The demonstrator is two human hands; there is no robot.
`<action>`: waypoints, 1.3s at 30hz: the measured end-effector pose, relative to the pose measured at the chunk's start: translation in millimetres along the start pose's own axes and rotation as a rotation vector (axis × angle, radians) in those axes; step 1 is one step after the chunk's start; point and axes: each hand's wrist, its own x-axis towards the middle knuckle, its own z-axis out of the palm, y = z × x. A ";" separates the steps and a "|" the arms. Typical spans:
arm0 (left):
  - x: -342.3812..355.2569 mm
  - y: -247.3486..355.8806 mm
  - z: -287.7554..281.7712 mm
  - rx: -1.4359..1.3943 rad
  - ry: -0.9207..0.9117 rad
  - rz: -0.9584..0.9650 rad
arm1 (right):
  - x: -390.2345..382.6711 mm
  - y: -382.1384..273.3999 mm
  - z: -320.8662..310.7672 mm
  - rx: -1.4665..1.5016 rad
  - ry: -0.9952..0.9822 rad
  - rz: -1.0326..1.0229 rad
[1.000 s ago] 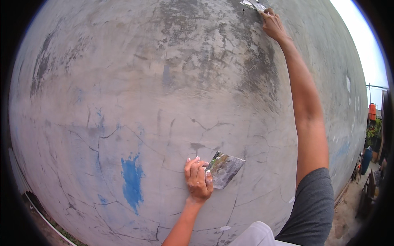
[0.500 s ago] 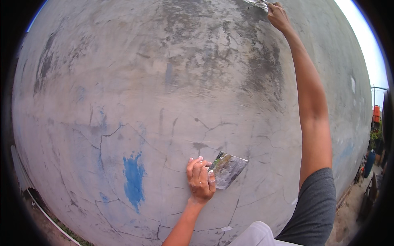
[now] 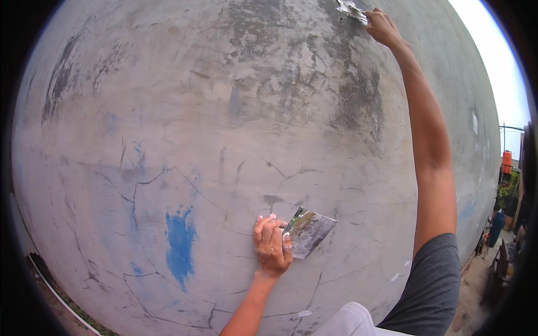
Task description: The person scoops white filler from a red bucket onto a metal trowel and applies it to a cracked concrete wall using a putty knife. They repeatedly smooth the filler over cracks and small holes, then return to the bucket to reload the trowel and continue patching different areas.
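High on the cracked grey wall point(image 3: 168, 134), my right hand point(image 3: 385, 28) grips a scraper point(image 3: 352, 10) whose blade is smeared with whitish paste and lies against a dark stained patch. Most of its handle is hidden in my fist. Lower down, my left hand point(image 3: 273, 249) is closed on the edge of a flat, shiny, four-sided metal plate point(image 3: 312, 232), which mirrors its surroundings. That plate is tilted and stands close to the wall; whether it touches is unclear. White specks stick to the left fingertips.
A blue paint patch point(image 3: 180, 246) marks the wall left of my left hand. Cracks run across its lower half. Off to the far right are an orange tank point(image 3: 506, 162), a blue container point(image 3: 497, 228) and some plants. A pale pipe point(image 3: 61, 299) runs along the ground at lower left.
My right hand has come slightly down with its scraper, showing more of the blade. My left hand and the plate hold nearly the same place. The view has shifted slightly.
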 end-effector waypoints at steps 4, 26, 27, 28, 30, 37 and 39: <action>-0.3 -0.4 0.2 -0.018 -0.008 0.004 | -0.7 -10.6 -5.3 -0.072 -0.006 0.043; 0.2 -5.8 -3.6 -0.022 -0.026 0.030 | 33.3 -72.5 32.5 0.028 0.045 0.151; 1.4 -2.4 0.9 -0.053 -0.026 0.033 | 48.8 -43.5 43.5 -0.030 0.061 0.087; 1.7 -3.0 1.0 -0.057 -0.029 0.026 | 47.7 -50.6 44.8 -0.032 0.064 0.094; 1.4 -3.2 1.7 -0.059 -0.033 0.018 | 47.2 -72.0 49.3 -0.036 0.071 0.109; -0.2 -4.9 1.8 -0.074 -0.025 0.029 | 31.5 -127.4 19.6 -0.008 -0.017 0.129; 0.1 -4.8 2.5 -0.079 -0.022 0.031 | 28.6 -135.5 20.0 0.004 -0.028 0.126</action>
